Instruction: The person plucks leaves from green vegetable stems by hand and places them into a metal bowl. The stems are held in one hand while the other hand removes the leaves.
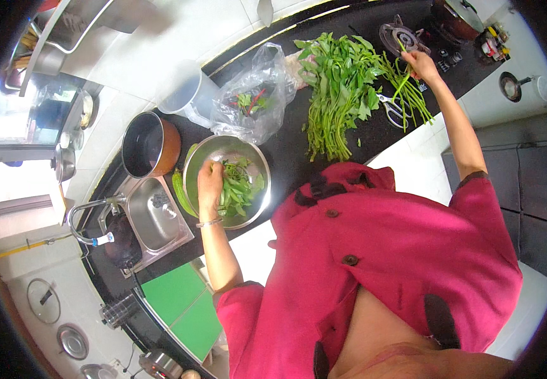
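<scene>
My left hand (pixel 210 182) is over the left side of a stainless steel bowl (pixel 263 163), its fingers curled against picked green leaves (pixel 238 189). Whether it grips them is hidden. Out to the right, my right hand (pixel 420 66) holds a green stem (pixel 403 85) above a spread of bare cut stems (pixel 415 102). Between the hands lies a large bundle of long-stemmed leafy greens (pixel 342 90) on the black countertop (pixel 292 128). Scissors with white handles (pixel 393 110) rest beside the bundle, partly under the stems.
A clear plastic bag (pixel 254 90) with reddish stems inside sits behind the bowl, near a translucent bucket (pixel 193 99). A brown pot (pixel 152 144), a green ridged gourd (pixel 182 192) and a steel sink (pixel 155 215) are left. A gas burner (pixel 401 35) stands beyond my right hand.
</scene>
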{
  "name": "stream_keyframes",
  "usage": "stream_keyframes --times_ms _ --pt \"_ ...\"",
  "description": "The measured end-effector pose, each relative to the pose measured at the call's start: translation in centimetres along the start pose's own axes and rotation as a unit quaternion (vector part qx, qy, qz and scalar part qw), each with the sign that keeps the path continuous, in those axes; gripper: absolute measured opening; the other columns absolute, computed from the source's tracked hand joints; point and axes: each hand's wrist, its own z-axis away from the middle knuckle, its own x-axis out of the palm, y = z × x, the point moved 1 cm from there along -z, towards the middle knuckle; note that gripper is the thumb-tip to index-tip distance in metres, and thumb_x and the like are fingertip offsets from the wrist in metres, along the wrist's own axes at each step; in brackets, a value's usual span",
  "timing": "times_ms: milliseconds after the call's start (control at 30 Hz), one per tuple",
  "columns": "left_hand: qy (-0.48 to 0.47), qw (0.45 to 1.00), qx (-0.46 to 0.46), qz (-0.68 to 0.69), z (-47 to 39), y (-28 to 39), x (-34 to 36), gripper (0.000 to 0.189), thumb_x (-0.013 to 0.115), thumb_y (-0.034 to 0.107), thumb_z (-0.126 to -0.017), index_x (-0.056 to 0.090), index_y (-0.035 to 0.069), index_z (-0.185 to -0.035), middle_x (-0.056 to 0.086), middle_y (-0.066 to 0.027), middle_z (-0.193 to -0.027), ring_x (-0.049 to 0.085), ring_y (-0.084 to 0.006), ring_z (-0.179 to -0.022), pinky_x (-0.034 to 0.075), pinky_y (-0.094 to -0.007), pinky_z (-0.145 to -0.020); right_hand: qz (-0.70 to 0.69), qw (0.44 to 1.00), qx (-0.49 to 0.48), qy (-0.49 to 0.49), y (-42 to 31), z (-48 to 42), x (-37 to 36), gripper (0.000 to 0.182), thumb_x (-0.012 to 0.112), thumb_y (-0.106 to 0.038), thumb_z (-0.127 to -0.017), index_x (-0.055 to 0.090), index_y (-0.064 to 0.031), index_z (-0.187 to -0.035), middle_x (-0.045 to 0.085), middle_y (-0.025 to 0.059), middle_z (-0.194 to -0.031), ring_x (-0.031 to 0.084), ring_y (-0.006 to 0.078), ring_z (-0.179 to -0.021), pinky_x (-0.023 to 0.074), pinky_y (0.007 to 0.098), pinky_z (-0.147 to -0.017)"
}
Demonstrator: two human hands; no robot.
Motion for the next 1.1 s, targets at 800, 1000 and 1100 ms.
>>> stream_keyframes --times_ms 800,1000,1100 --pt "-0.036 0.954 0.266 -0.135 1.5 6.1 3.7 0.03 0.054 0.018 -0.079 0.055 0.0 -0.104 0.056 -0.0176 -0.103 0.051 -0.0315 -0.099 0.039 -0.0355 -0.085 -0.231 0.904 -0.307 -0.188 -16.7 5.7 1.8 0.02 0.064 -0.017 -0.076 0.06 -0.0037 -0.091 0.055 -0.0031 -0.068 0.049 0.0034 -0.065 0.041 0.0207 -0.059" --pt "-0.084 0.925 0.353 -0.11 1.3 11.0 5.7 0.027 0.055 0.016 -0.081 0.056 0.005 -0.105 0.058 -0.0115 -0.1 0.056 -0.0192 -0.085 0.044 -0.0268 -0.067 -0.395 0.865 -0.267 -0.155 -19.7 5.3 -3.3 0.021 0.052 -0.026 -0.085 0.055 -0.0058 -0.086 0.058 -0.0002 -0.078 0.049 0.0032 -0.062 0.0401 0.0168 -0.055" --pt "-0.094 0.918 0.383 -0.047 0.9 13.6 6.4 0.024 0.055 0.014 -0.081 0.057 0.005 -0.103 0.059 -0.0106 -0.099 0.055 -0.0166 -0.082 0.044 -0.0263 -0.068 -0.441 0.851 -0.231 -0.168 -21.2 6.5 -4.0 0.021 0.051 -0.028 -0.086 0.052 -0.0067 -0.085 0.058 -0.0003 -0.074 0.05 0.0015 -0.056 0.0395 0.0138 -0.048"
